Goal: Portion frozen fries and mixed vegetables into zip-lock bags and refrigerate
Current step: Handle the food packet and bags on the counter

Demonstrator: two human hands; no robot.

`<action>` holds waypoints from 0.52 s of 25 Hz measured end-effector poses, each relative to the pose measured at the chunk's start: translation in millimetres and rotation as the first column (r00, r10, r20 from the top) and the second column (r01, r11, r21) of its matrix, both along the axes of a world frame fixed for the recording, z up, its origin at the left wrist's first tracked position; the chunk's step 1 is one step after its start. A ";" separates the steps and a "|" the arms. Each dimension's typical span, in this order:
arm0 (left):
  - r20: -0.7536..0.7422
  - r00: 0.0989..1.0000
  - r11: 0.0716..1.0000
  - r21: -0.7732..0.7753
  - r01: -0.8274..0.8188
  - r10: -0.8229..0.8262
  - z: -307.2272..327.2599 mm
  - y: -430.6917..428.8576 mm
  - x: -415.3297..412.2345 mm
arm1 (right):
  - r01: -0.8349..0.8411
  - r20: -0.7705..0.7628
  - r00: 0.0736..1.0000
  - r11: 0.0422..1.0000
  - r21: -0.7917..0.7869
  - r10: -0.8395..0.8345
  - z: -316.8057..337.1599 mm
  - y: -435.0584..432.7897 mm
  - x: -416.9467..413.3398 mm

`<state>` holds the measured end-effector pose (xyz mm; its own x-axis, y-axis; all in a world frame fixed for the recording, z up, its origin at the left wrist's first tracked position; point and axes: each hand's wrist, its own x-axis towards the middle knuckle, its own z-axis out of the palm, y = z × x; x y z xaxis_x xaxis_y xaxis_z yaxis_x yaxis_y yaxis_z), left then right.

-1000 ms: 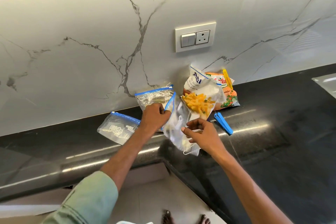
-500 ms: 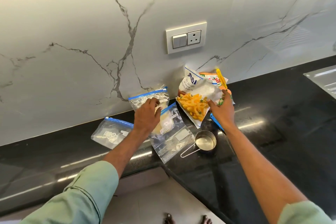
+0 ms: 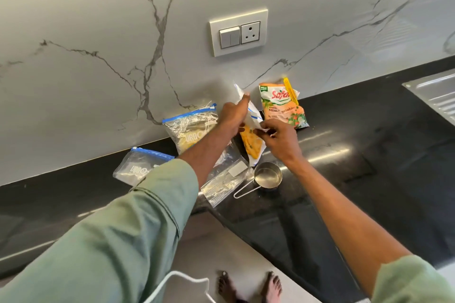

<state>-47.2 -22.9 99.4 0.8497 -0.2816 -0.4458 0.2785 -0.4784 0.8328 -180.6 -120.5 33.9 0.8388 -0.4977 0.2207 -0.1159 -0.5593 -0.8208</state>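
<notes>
Fries packet (image 3: pixel 253 152): held above the black countertop (image 3: pixel 369 179) close to the wall, between the mixed-vegetables packet and the zip-lock bags; whether its lower end touches the stone cannot be told
Left hand (image 3: pixel 232 115): fingers curled round the packet's upper end
Right hand (image 3: pixel 278 140): pinching the packet's side edge
Main risk: a spill, by judgement; the mouth is not visible, and if it is open a careless tilt would shed fries onto the countertop or over its corner to the floor
Second risk: the left forearm crosses above the flat zip-lock bag (image 3: pixel 226 179), so a dragged sleeve (image 3: pixel 138 224) could sweep it off the corner
Lesser risk: the steel measuring cup (image 3: pixel 268 176) stands just beside the packet's lower end, where a swing could knock it
Sink drainboard (image 3: pixel 433 91): far right, well apart
Mixed-vegetables packet (image 3: pixel 283 108): propped at the wall just beside the fries packet, shut with a yellow clip (image 3: pixel 290 91), untouched
Leaning zip-lock bag (image 3: pixel 192 128): against the wall, apparently already filled
Left zip-lock bag (image 3: pixel 140 167): lying flat near the wall
In the way: the forearm covers the flat bag, and the cup sits between that bag and the right hand
</notes>
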 end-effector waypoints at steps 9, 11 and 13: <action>0.466 0.805 0.917 0.323 0.232 -0.368 35.0 -2.8 -48.4 | 0.357 -0.255 0.933 0.559 0.749 -0.254 -11.7 -27.4 -46.6; 0.506 0.786 0.933 0.247 0.261 -0.354 43.1 0.8 -58.4 | 0.287 -0.272 0.958 0.402 0.870 -0.094 -22.0 -26.1 -56.9; 0.461 0.825 0.938 0.050 0.344 -0.327 50.2 6.3 -62.2 | 0.137 -0.145 0.989 0.304 0.943 0.004 -28.8 -22.1 -67.2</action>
